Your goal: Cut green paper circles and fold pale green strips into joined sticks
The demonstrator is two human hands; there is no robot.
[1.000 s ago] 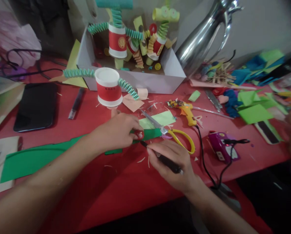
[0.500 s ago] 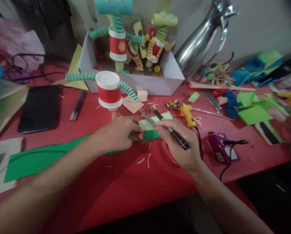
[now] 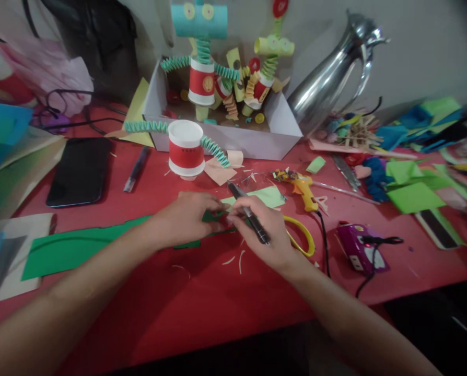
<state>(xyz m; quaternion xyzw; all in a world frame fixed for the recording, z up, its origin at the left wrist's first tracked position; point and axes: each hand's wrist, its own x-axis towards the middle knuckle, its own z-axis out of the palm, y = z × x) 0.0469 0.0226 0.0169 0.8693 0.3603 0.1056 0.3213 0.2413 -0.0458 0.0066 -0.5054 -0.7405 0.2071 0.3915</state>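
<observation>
The right hand [image 3: 267,232] grips a black pen [image 3: 246,208] that slants away and leftward, tip beyond the knuckles. Just left, the left hand [image 3: 188,219], fingers curled, pins a green paper strip [image 3: 80,245] to the table [image 3: 218,292].

A craft corner, probably in a home: the red table [image 3: 218,292] is strewn with paper snippets, a green paper strip [image 3: 80,248], a black marker [image 3: 249,213], yellow-handled scissors [image 3: 302,237] and a hot glue gun [image 3: 302,184] on its cord. Coloured paper sheets [image 3: 409,183] pile up at the right, and a white cardboard box [image 3: 257,143] holds paper-cup figures [image 3: 201,83] with accordion-folded arms. A steel jug [image 3: 327,83] and a smartphone [image 3: 79,171] sit among the supplies
</observation>
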